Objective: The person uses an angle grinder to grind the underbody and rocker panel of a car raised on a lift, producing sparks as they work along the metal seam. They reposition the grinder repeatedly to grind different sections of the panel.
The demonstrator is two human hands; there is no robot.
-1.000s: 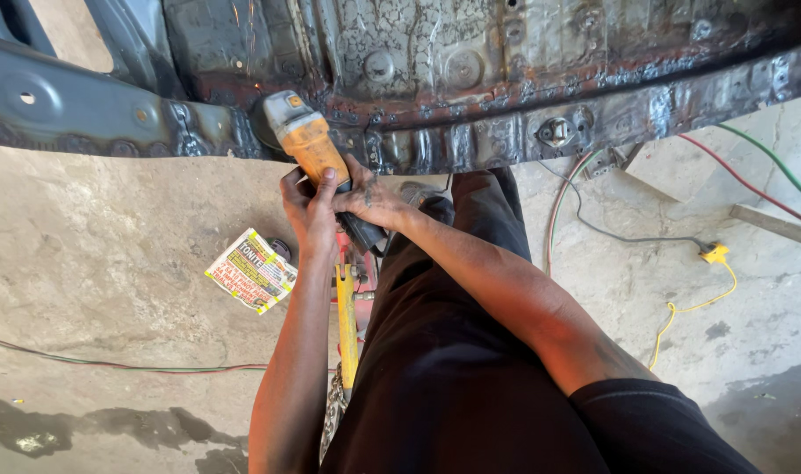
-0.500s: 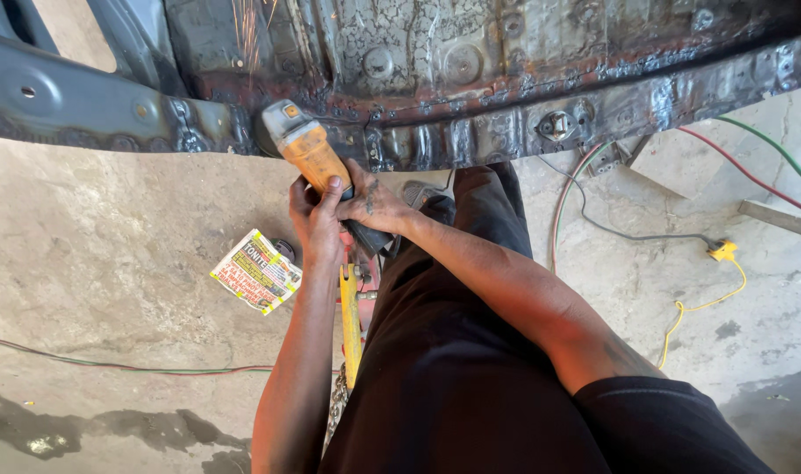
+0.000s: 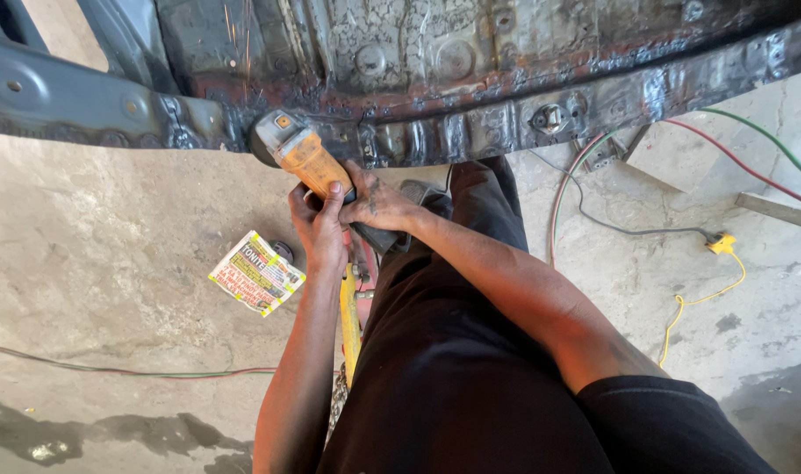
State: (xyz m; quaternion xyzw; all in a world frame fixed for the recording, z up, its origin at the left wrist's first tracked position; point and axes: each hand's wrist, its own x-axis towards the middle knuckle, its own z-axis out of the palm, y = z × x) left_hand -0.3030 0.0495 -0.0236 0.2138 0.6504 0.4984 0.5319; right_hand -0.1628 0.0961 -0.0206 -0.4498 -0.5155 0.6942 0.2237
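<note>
Now sparks off the grinder (image 3: 302, 158).

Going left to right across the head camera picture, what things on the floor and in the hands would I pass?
Printed paper packet → left hand on the orange angle grinder → right hand → grey cable → yellow plug

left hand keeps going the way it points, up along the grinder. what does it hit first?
Probably the grinder's grey head, just ahead of the left hand on the orange body. Beyond that comes the rusty, blackened metal panel, where sparks show the head is at or very near the seam. Depth is hard to judge here.
</note>
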